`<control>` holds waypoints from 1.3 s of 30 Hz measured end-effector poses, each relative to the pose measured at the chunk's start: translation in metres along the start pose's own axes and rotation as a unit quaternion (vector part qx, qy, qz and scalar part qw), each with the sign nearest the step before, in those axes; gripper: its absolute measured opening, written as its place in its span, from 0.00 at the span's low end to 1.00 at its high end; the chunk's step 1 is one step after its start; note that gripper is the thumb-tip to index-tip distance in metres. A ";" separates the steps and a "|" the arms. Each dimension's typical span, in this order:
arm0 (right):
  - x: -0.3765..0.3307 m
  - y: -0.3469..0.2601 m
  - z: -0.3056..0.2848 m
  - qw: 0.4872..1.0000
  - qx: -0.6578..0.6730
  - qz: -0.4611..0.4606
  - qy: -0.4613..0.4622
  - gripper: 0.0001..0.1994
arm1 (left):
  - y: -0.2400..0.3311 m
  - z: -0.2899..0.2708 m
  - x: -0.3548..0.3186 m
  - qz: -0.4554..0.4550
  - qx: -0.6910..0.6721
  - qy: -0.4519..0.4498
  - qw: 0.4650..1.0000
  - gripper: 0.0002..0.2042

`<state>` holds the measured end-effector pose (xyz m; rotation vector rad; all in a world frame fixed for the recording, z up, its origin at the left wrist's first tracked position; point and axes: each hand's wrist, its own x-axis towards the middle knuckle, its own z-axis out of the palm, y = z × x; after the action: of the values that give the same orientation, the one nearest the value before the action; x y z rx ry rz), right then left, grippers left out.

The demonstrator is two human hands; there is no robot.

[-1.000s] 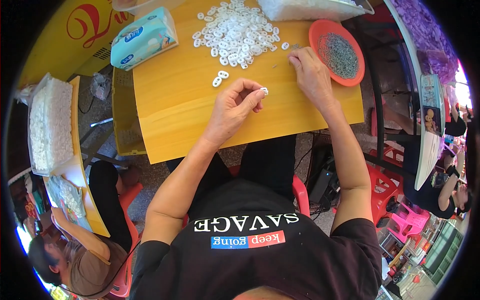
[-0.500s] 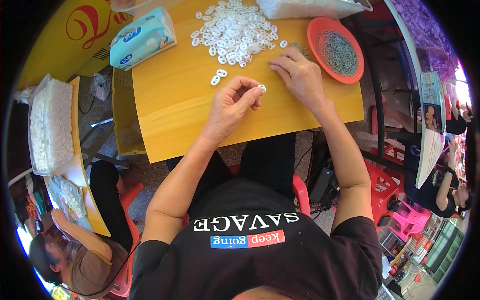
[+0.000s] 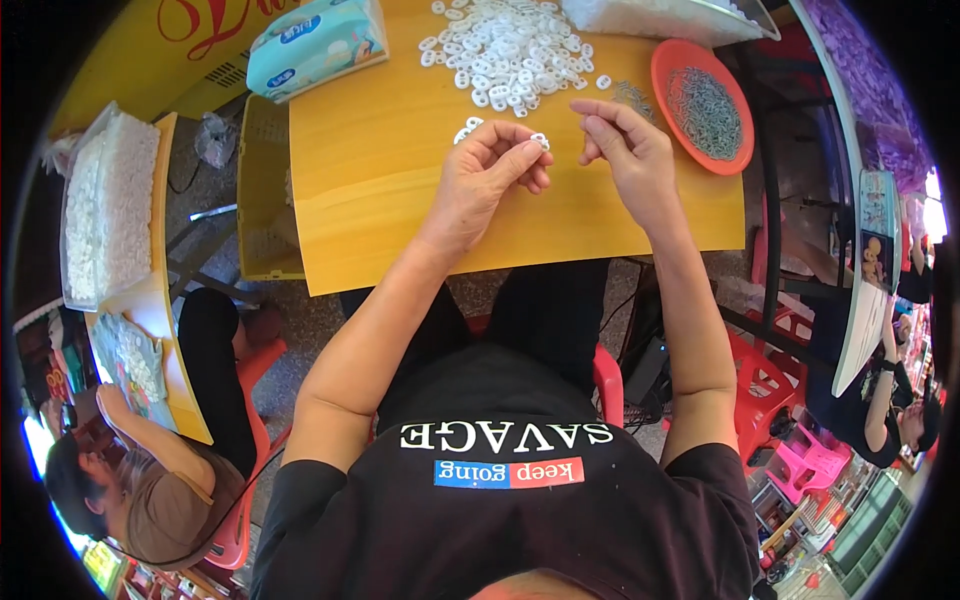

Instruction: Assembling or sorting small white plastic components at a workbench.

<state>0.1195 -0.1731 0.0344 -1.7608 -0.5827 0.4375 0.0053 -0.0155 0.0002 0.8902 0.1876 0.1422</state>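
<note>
- Over the middle of the table [image 3: 390, 225], the left hand [image 3: 480, 180] pinches one white link [image 3: 540, 141] between thumb and forefinger, the other fingers curled beneath.
- Just to its right, apart from the link, the right hand [image 3: 632, 155] has its forefinger extended and other fingers bent; whether its fingertips grip anything cannot be told.
- Beyond the left hand, two links [image 3: 467, 128] lie loose, partly hidden by it.
- Toward the far edge, a pile of links [image 3: 510, 50], each with two holes; a single link [image 3: 603, 82] lies at its right.
- Between that link and the red plate [image 3: 660, 95], a few loose metal parts [image 3: 633, 98]; many more metal parts [image 3: 705, 112] fill the plate.
- At far left, a tissue pack [image 3: 318, 50]; at far right, a clear tub [image 3: 735, 35] of white material.
</note>
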 end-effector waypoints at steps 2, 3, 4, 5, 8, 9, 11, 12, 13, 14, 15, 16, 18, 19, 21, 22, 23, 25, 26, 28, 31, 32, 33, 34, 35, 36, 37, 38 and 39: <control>-0.006 -0.004 0.011 0.994 0.104 0.018 0.007 0.11 | 0.000 0.000 0.000 0.004 0.000 0.006 1.000 0.08; -0.009 -0.005 0.015 0.978 0.204 0.035 0.019 0.11 | 0.000 0.001 0.001 0.009 0.000 0.004 1.000 0.08; -0.012 -0.006 0.019 0.978 0.204 0.037 0.017 0.11 | 0.000 0.001 0.001 0.013 0.000 0.003 1.000 0.07; -0.014 -0.006 0.022 0.971 0.235 0.047 0.016 0.11 | 0.001 0.000 0.000 0.013 -0.002 0.005 1.000 0.07; -0.016 -0.003 0.031 0.960 0.272 0.067 0.017 0.11 | 0.002 -0.001 -0.002 0.003 0.005 -0.005 1.000 0.08; -0.017 -0.001 0.033 0.957 0.279 0.076 0.022 0.10 | 0.002 -0.001 -0.002 0.007 0.030 -0.010 0.999 0.08; -0.019 0.003 0.036 0.953 0.290 0.083 0.019 0.10 | 0.002 0.000 -0.003 0.012 0.053 -0.013 0.998 0.08; -0.020 0.004 0.037 0.949 0.301 0.089 0.019 0.10 | 0.001 0.002 -0.003 0.021 0.059 -0.006 0.998 0.07; -0.020 0.004 0.038 0.949 0.300 0.090 0.018 0.10 | 0.001 0.003 -0.003 0.030 0.065 0.000 0.997 0.06; -0.020 0.004 0.039 0.946 0.312 0.091 0.022 0.10 | 0.000 0.002 -0.003 0.030 0.064 0.001 0.998 0.06; -0.020 0.004 0.040 0.942 0.323 0.091 0.025 0.10 | 0.000 0.001 -0.002 0.030 0.062 0.000 0.998 0.07; -0.021 0.004 0.041 0.942 0.323 0.092 0.024 0.10 | 0.000 0.000 -0.002 0.029 0.061 -0.001 0.998 0.08; -0.022 0.004 0.043 0.930 0.351 0.104 0.015 0.09 | 0.000 0.000 -0.002 0.031 0.052 0.000 0.998 0.08; -0.022 0.005 0.044 0.930 0.351 0.104 0.015 0.09 | 0.001 0.000 -0.002 0.031 0.043 -0.001 0.999 0.08; -0.022 0.007 0.045 0.919 0.381 0.103 0.001 0.09 | 0.002 0.003 -0.001 0.035 0.039 0.005 0.999 0.07; -0.022 0.007 0.044 0.919 0.381 0.103 0.001 0.09 | 0.003 0.004 -0.001 0.038 0.034 0.011 0.999 0.06; -0.022 0.007 0.044 0.917 0.385 0.101 -0.001 0.09 | 0.002 0.004 -0.001 0.038 0.034 0.010 0.999 0.06; -0.022 0.008 0.045 0.915 0.391 0.099 -0.005 0.10 | 0.002 0.003 -0.001 0.042 0.039 0.010 0.998 0.06; -0.022 0.009 0.046 0.915 0.392 0.099 -0.001 0.10 | 0.003 0.003 -0.001 0.042 0.039 0.011 0.998 0.06; -0.022 0.009 0.047 0.915 0.392 0.099 0.004 0.10 | 0.003 0.004 -0.001 0.043 0.039 0.009 0.998 0.06; -0.023 0.007 0.048 0.916 0.388 0.103 0.014 0.10 | 0.003 0.004 -0.001 0.045 0.038 0.007 0.998 0.06; -0.022 0.007 0.049 0.918 0.384 0.098 0.017 0.10 | 0.003 0.003 -0.001 0.045 0.038 0.007 0.998 0.06; -0.023 0.007 0.049 0.920 0.381 0.094 0.020 0.10 | 0.002 0.002 -0.002 0.042 0.041 0.002 0.998 0.07; -0.023 0.007 0.050 0.920 0.380 0.094 0.021 0.10 | 0.002 0.002 -0.002 0.039 0.043 -0.003 0.998 0.07; -0.023 0.006 0.051 0.921 0.379 0.089 0.028 0.09 | 0.002 0.002 -0.002 0.039 0.043 -0.003 0.998 0.07; -0.023 0.006 0.053 0.921 0.378 0.085 0.035 0.09 | 0.002 0.001 -0.002 0.040 0.047 -0.003 0.998 0.07; -0.023 0.007 0.053 0.921 0.379 0.085 0.035 0.09 | 0.002 0.001 -0.002 0.041 0.050 -0.003 0.998 0.07; -0.023 0.007 0.054 0.927 0.365 0.075 0.043 0.09 | 0.002 0.002 -0.002 0.041 0.051 -0.003 0.998 0.07; -0.023 0.007 0.055 0.933 0.351 0.066 0.051 0.09 | 0.002 0.002 -0.002 0.041 0.049 -0.002 0.998 0.07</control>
<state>0.0702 -0.1455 0.0132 -1.1248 -0.1877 0.5597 0.0034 -0.0160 0.0034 0.9957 0.1555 0.2092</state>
